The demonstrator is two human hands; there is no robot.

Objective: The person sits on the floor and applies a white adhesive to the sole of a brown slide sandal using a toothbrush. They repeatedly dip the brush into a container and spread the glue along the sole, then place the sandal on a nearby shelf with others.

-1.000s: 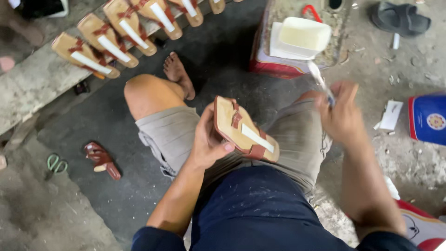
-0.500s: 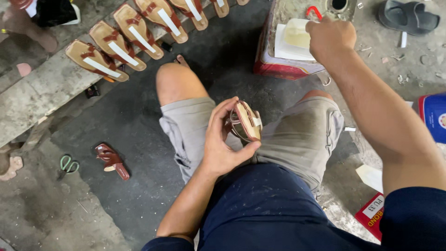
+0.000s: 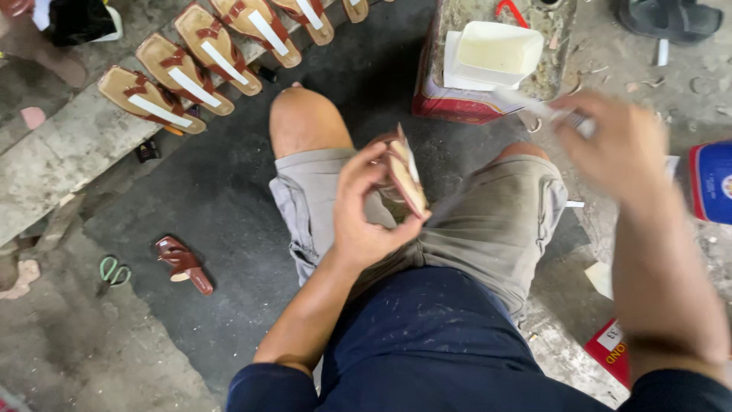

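My left hand [image 3: 366, 206] grips a tan sandal with brown straps [image 3: 404, 172], turned on its edge above my lap. My right hand [image 3: 618, 145] is blurred with motion and holds a thin brush [image 3: 534, 105] whose pale tip points left toward a white tub of yellowish paste [image 3: 496, 49]. The tub rests on a red tin [image 3: 457, 107] just beyond my right knee. I sit with grey shorts and bare knees over a dark floor mat.
A row of several matching sandals [image 3: 194, 69] lies on a concrete ledge at the upper left. A single brown sandal [image 3: 183, 263] and green-handled scissors [image 3: 114, 271] lie on the floor at left. A blue container [image 3: 713, 183] stands at right, a dark slipper [image 3: 671, 19] at top right.
My right hand has come back from the white tub toward my lap with the brush. My left hand has kept the sandal tilted on its edge.
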